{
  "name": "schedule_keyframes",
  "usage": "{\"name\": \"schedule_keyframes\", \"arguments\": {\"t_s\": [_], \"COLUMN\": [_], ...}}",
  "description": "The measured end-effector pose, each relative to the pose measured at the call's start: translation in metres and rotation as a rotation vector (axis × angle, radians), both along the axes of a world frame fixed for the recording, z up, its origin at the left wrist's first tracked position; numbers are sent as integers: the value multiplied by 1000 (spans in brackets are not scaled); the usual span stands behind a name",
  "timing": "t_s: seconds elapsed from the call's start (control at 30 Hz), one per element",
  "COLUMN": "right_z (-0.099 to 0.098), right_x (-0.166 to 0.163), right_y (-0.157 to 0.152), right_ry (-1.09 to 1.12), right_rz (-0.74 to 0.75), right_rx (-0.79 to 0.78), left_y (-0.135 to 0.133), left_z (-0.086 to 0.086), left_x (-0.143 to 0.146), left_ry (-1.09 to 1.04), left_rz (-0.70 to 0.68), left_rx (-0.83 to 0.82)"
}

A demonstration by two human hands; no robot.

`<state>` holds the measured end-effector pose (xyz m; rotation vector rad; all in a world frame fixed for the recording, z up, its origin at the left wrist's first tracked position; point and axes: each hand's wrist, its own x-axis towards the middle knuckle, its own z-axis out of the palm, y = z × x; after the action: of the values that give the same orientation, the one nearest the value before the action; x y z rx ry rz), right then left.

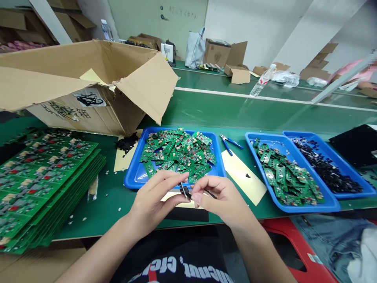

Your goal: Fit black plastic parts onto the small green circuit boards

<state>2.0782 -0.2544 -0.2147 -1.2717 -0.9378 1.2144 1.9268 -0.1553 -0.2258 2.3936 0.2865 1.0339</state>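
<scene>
My left hand (pixel 154 198) pinches a small circuit board (pixel 184 188) on edge between thumb and fingers, in front of the middle blue tray (pixel 131 179). My right hand (pixel 222 198) is closed at the board's right side, its thumb and fingertips on a small black part (pixel 187 193) that meets the board. A thin dark end (pixel 210 193) sticks out from under the right fingers; its kind cannot be made out. Loose green circuit boards (pixel 179 151) are heaped in the tray just beyond both hands.
Uncut board panels (pixel 44 184) are stacked at left, below an open cardboard box (pixel 118 106). Black pieces (pixel 127 144) lie on paper beside the tray. Blue-handled cutters (pixel 231 142) lie right of it. Farther right are a tray of boards (pixel 318 202) and a tray of black parts (pixel 369 188).
</scene>
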Motion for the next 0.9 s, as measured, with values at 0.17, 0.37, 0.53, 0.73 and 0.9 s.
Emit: {"name": "schedule_keyframes", "arguments": {"t_s": [0.17,0.37,0.53,0.73,0.9], "right_z": [1,3,0,2,4], "right_x": [-6,-18,-23,-23,-20], "right_y": [-2,1,4,1,-2], "right_ry": [-269,-769,-1034,-1116,-1198], "right_rz": [-116,-363,-428,-466,-442], "right_rx": [125,429,444,444,435], "left_y": [-3,-12,-17,-17,-20], "left_z": [-1,0,0,6,4], "left_x": [3,4,6,14,18], "left_ry": [-35,13,54,16,28], "left_rz": [-22,-43,58,76,33], "left_rx": [-133,-324,-531,-656,-806]}}
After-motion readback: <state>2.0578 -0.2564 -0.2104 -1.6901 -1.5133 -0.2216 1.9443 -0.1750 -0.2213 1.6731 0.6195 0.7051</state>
